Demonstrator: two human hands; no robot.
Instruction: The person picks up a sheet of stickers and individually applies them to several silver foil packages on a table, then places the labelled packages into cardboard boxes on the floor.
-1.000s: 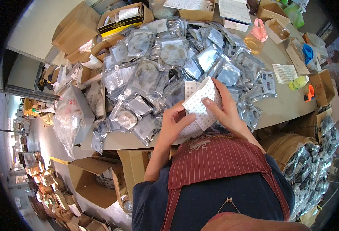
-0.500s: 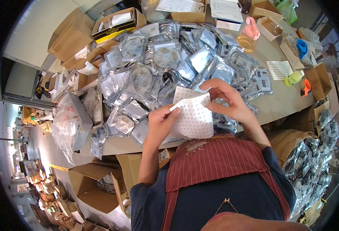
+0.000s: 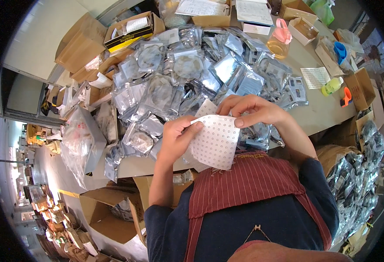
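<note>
Over a desk [image 3: 318, 118] heaped with silvery bags, our left hand [image 3: 176, 139] pinches the dotted sheet [image 3: 216, 142] low-left; our right hand [image 3: 251, 109] pinches its top edge.

White sheet [image 3: 216, 142] dotted with small circles; red-striped apron [image 3: 244, 185].

Tabletop [image 3: 323, 114] grey-beige, crowded. Centre: large heap of clear plastic pouches [image 3: 187, 83], overlapping, spilling to near edge. Far left: open cardboard box [image 3: 128, 29] with yellow-black side. Far edge: papers [image 3: 253, 11], small white box just in front. Right of heap: amber bottle with pink cap [image 3: 280, 41], small open carton [image 3: 304, 29], blue cup [image 3: 340, 51]. Right side: gridded sheet [image 3: 315, 77] flat on bare surface, yellow-green item [image 3: 331, 86] beside it, orange item [image 3: 345, 97] near rim.
</note>
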